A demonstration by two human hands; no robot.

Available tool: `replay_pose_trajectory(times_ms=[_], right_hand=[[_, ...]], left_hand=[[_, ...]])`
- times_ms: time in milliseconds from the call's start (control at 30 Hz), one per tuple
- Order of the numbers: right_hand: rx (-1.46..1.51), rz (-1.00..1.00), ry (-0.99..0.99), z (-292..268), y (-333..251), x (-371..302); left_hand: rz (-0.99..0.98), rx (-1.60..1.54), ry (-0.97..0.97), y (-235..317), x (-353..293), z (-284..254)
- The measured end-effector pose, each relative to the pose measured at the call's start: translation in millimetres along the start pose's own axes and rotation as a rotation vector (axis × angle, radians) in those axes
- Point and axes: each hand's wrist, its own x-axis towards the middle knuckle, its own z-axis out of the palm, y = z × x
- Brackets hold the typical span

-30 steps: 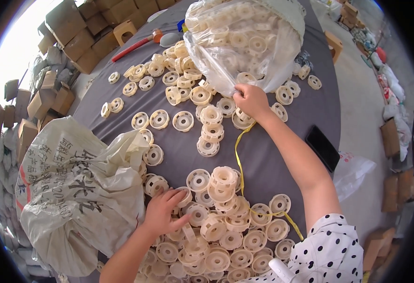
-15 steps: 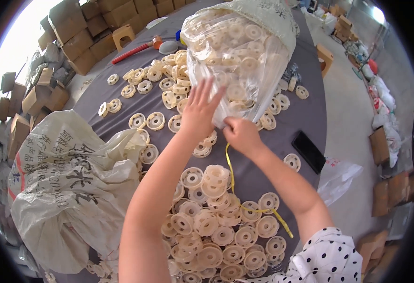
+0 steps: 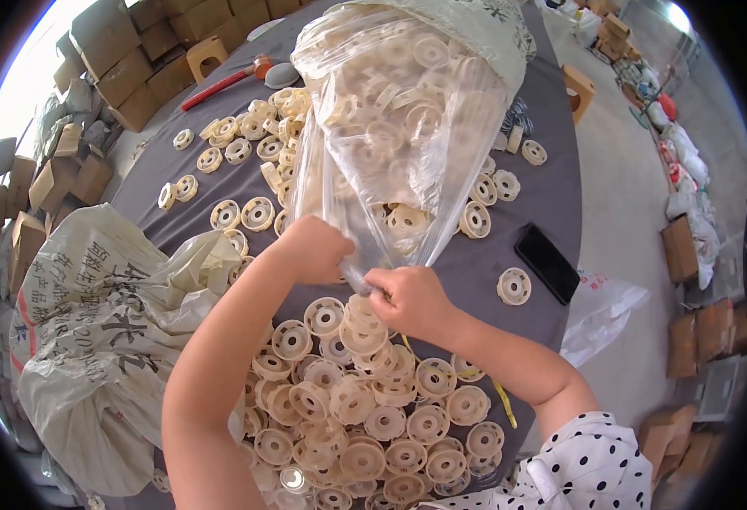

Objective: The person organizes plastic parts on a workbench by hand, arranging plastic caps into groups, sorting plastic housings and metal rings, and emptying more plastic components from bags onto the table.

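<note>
A clear plastic bag (image 3: 365,157), filled with cream ring-shaped plastic parts, lies across the far middle of the table inside a white woven sack (image 3: 484,34). Both hands grip its gathered mouth: my left hand (image 3: 309,251) is closed on the left edge of the film, my right hand (image 3: 411,297) on the twisted end beside it. Right below them a large heap of cream plastic rings (image 3: 360,412) spreads toward me. Part of a yellow strap (image 3: 505,404) shows at the heap's right side; the rest passes under my right arm.
An emptied-looking woven sack (image 3: 110,340) slumps at the left. Loose rings (image 3: 257,214) and a red-handled hammer (image 3: 224,85) lie farther off. A black phone (image 3: 548,263) rests near the right edge, a thin plastic bag (image 3: 603,314) beyond it. Cardboard boxes (image 3: 122,72) are stacked behind.
My left hand, flat against the bag before, has closed on its film. Both hands have come nearer to me, pulling the bag's mouth along and stretching the film.
</note>
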Motion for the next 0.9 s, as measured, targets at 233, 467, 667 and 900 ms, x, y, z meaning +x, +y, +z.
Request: replay_pose_trajectory(times_ms=[233, 467, 667, 900], right_hand=[[0.079, -0.095, -0.052, 8.0, -31.2, -35.5], [0.168, -0.128, -0.207, 23.6, -67.6, -63.8], [0.264, -0.165, -0.26, 26.3, -77.9, -70.6], [0.598, 0.268, 0.183, -77.9, -44.3, 59.3]], left_hand=[[0.025, -0.067, -0.107, 30.4, -57.8, 10.4], [-0.004, -0.111, -0.143, 48.7, -110.5, 17.1], [-0.053, -0.38, -0.061, 55.4, -138.7, 18.6], [-0.383, -0.528, 0.99, 27.0, -108.8, -72.0]])
